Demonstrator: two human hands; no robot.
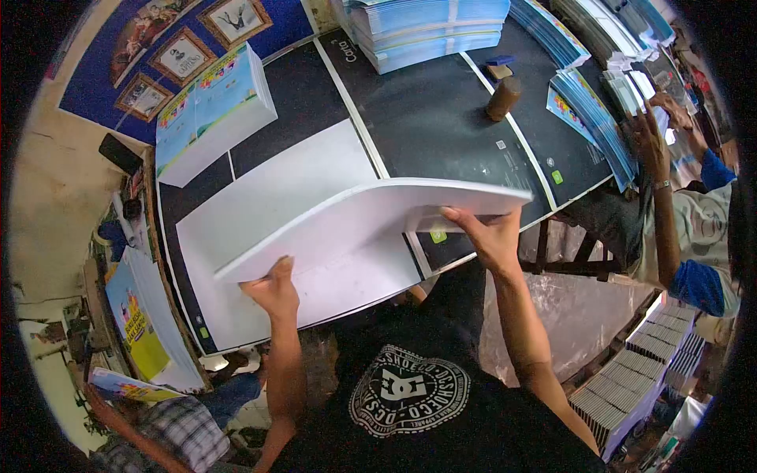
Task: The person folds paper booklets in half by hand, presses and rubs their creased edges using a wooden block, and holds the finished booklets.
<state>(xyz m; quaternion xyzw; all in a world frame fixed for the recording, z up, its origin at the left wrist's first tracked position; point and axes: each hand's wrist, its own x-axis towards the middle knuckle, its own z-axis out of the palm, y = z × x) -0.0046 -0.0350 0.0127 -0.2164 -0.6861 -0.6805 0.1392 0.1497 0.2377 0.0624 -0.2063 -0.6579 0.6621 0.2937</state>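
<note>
A thick stack of white sheets [339,225] is bent in an arch above the black table [292,87]. My left hand [274,292] grips its lower left corner, thumb on the near face. At the right end my right hand [489,236] is closed on the same stack, thumb on the near face and the fingers mostly hidden behind it. Beneath, a large white sheet [213,221] lies flat on the table and reaches the front edge.
Printed stacks stand at the back left [213,110] and back centre [430,31]. A brown cylinder [503,98] is on the table. Blue-edged booklets [595,118] lie right. A co-worker's hands [654,142] are at far right; another person [185,430] is lower left.
</note>
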